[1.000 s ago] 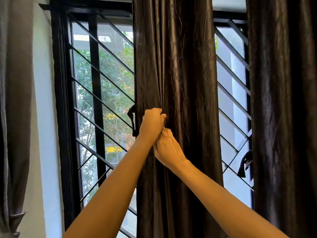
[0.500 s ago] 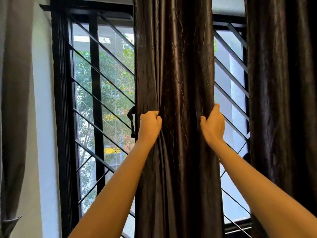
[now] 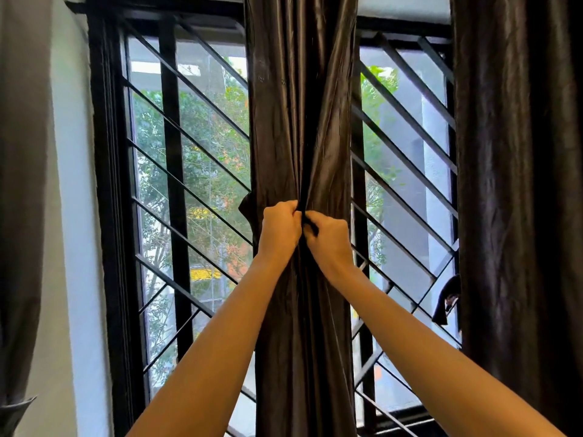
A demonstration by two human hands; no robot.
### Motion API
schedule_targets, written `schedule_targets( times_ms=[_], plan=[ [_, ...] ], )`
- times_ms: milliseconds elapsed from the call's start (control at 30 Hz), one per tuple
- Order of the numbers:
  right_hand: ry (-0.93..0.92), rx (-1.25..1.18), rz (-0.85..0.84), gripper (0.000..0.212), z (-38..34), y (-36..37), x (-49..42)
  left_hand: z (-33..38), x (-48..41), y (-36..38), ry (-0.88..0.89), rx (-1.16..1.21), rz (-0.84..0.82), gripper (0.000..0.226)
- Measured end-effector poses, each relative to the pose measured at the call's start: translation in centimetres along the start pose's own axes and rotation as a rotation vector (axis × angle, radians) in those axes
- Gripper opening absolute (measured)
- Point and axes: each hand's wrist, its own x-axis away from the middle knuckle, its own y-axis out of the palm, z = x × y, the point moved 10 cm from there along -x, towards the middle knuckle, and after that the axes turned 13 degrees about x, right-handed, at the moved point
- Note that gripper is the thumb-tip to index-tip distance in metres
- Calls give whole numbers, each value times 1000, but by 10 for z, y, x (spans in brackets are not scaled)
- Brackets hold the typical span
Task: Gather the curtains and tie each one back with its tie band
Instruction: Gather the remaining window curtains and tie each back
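Your left hand (image 3: 279, 230) and right hand (image 3: 328, 238) clench the curtain (image 3: 296, 121) at the window grille (image 3: 195, 171) — slacken either, gathers likely spill untied.

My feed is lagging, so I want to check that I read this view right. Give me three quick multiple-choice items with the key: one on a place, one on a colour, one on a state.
1. Where do the left hand and the right hand meet?
A. On a door handle
B. At the front of the middle curtain
C. On a tabletop

2. What colour is the middle curtain?
A. White
B. Red
C. Dark brown

3. How is the left hand?
A. Fingers curled round the curtain's folds
B. Flat and open
C. Hanging at the person's side

Key:
1 B: both fists sit side by side on its gathered folds.
2 C: the glossy fabric shows dark brown against the bright window.
3 A: its knuckles are bent into a fist on the fabric.
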Motion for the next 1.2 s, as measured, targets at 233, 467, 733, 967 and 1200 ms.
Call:
schedule_targets(
  times_ms=[233, 467, 733, 967, 1200],
  plan=[
    [-100, -38, 9, 21, -8, -9, -5, 2, 0, 1, 51, 76, -41, 20],
    [-96, 7, -84, 23, -8, -2, -8, 10, -1, 4, 62, 27, -135, 22],
    [-58, 27, -191, 17, -11, 11, -4, -6, 10, 12, -135, 151, -241, 39],
    [-21, 184, -138, 26, -10, 17, -7, -23, 8, 3, -140, 246, -113, 20],
    [80, 189, -70, 24, 5, 10, -3, -39, 15, -32, -189, 255, 278, 14]
  ],
)
